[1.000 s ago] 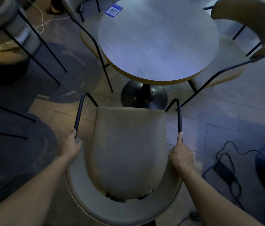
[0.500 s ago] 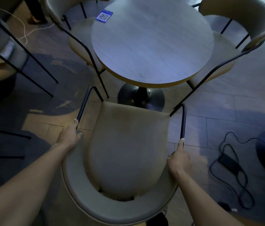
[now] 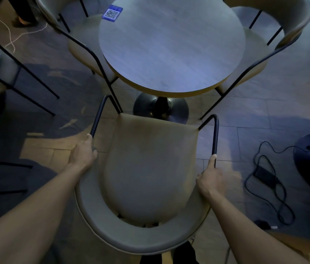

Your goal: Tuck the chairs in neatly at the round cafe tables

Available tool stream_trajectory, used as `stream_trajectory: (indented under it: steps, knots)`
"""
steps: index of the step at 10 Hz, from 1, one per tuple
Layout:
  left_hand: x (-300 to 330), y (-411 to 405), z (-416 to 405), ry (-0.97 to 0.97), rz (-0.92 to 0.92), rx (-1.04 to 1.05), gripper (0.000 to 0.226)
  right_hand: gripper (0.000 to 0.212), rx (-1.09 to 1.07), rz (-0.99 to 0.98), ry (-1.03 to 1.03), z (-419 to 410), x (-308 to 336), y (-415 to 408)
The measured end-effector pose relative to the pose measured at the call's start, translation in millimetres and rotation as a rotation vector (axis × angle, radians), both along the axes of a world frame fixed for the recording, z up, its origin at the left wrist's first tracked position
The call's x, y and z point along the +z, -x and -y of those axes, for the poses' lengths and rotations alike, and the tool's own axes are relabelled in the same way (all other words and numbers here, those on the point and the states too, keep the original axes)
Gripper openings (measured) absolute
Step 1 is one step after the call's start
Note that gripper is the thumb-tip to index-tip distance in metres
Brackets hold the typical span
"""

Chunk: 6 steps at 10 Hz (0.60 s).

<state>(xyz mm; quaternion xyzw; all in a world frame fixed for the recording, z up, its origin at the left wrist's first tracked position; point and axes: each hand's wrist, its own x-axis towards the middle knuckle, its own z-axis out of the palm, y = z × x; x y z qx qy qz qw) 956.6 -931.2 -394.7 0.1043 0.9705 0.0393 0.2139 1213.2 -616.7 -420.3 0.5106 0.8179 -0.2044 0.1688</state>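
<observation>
My left hand (image 3: 83, 155) and right hand (image 3: 210, 179) each grip an armrest of the chair (image 3: 150, 168), so I can steer it squarely under the table (image 3: 171, 44).

Near chair (image 3: 150, 168): beige seat and backrest, black metal frame
Round table (image 3: 171, 44): grey wood-grain top, tan edge, black pedestal base
QR sticker (image 3: 112, 13), 11 o'clock on tabletop: blue with white code square
Floor (image 3: 264, 103): grey tiles; tan patch at 8 o'clock
Cable (image 3: 270, 180), 3 o'clock: black

Forearms bare, no sleeves visible; dark trousers (image 3: 185, 254) below, probably black.
</observation>
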Motion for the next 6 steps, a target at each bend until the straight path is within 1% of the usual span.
stream_trajectory:
  steps: [1,2,3,4,5,6]
  knots:
    - [7,-2,-3,0.08,0.042,-0.004,0.07,0.107,0.043,0.029,0.116,-6,6,0]
    - [27,-15,-14,0.226,0.153,-0.005,0.097,0.117,0.099,0.123,0.291,-21,25,-1]
    - [52,-37,-28,0.202,0.231,-0.021,0.109,0.103,0.165,0.176,0.272,-28,51,-4]
    - [98,-65,-49,0.075,0.219,-0.114,0.111,0.08,0.248,0.124,0.186,-24,98,-15]
    - [138,-73,-66,-0.02,0.199,-0.168,0.107,0.073,0.306,0.068,0.159,-18,132,-13]
    - [203,-92,-91,-0.156,0.11,-0.281,0.105,0.079,0.377,-0.071,0.085,-4,185,-14]
